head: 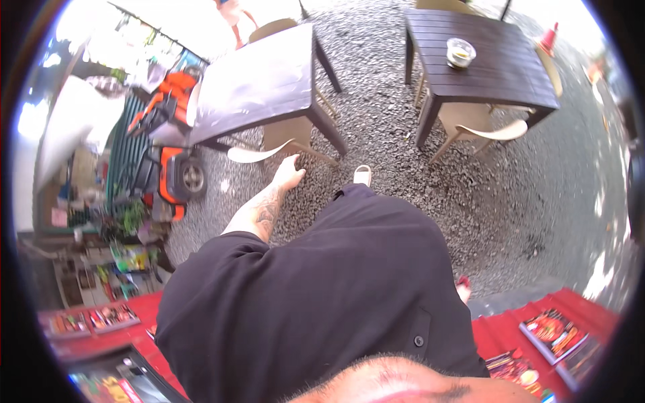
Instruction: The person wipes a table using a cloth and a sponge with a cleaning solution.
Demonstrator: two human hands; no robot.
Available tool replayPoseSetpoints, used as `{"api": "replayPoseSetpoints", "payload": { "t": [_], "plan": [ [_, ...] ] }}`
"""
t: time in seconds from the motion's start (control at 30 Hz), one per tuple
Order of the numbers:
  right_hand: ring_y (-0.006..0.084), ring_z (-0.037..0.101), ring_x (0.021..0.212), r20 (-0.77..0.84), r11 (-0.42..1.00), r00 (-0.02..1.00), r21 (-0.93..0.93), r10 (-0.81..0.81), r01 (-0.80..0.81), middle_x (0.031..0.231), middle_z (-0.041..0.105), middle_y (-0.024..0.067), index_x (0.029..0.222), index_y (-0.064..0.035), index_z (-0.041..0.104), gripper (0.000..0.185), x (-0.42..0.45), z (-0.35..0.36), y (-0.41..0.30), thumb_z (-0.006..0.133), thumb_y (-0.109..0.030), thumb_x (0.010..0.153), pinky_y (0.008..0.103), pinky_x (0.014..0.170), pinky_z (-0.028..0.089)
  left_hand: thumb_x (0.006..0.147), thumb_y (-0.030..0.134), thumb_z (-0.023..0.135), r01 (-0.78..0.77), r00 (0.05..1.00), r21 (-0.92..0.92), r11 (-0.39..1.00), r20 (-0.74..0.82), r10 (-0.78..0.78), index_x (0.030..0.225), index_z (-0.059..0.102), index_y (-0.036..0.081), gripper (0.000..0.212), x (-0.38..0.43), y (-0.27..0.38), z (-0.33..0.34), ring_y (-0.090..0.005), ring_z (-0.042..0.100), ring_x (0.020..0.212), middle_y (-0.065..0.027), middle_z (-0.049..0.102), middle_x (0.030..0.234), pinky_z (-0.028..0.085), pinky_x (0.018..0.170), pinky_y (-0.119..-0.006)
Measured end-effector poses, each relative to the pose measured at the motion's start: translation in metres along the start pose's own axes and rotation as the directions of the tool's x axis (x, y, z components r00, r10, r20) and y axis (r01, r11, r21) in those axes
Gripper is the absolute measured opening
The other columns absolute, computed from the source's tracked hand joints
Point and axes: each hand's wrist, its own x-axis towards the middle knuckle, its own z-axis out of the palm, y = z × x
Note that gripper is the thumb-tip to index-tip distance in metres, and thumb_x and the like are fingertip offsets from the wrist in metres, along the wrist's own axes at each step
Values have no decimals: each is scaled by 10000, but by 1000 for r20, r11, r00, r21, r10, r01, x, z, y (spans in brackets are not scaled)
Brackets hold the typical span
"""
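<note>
My left hand (289,173) hangs forward over the gravel with nothing visible in it, thumb apart from the fingers. It appears in front of a beige plastic chair (287,132) tucked under a dark table (262,75); whether they touch cannot be told. At the right edge of my dark shirt (322,302) shows a bit of skin, apparently part of my right hand (463,292), with something dark red (462,281) at its tip. The shirt hides the rest. One foot in a light sandal (362,175) is on the gravel (373,101).
A slatted table (484,55) at the right bears a clear plastic cup (460,53), with a beige chair (473,126) before it. An orange-and-black wheeled machine (176,174) stands left. A red-and-white cone (549,38) and a person's legs (237,25) are farther off. Red corrugated panels (504,325) lie behind me.
</note>
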Motion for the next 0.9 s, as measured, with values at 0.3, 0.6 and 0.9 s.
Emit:
{"api": "replayPoseSetpoints", "payload": {
  "t": [0.3,0.6,0.9],
  "plan": [
    [335,674,943,827,944,561,-162,-29,289,1031,676,180,1122,32,624,328,-17,375,-223,480,16,828,508,901,565,861,186,709,229,930,-434,872,-166,-327,1256,618,40,430,-47,-50,18,-221,689,955,-130,714,1108,542,883,-344],
    [101,574,605,860,550,491,-480,140,684,826,683,25,1150,-29,653,253,-75,648,-137,645,-5,897,284,533,482,903,166,696,146,794,-725,673,-320,-517,1255,627,10,392,-21,-94,17,-175,682,953,-125,724,1093,534,871,-311],
    [162,649,776,826,393,284,-498,487,773,929,684,80,1184,13,620,360,-158,815,-95,564,-22,830,326,682,528,944,47,632,217,562,-932,290,-124,-818,1253,615,-6,314,-76,-67,22,-162,666,942,-113,688,1115,548,851,-280]
  ]
}}
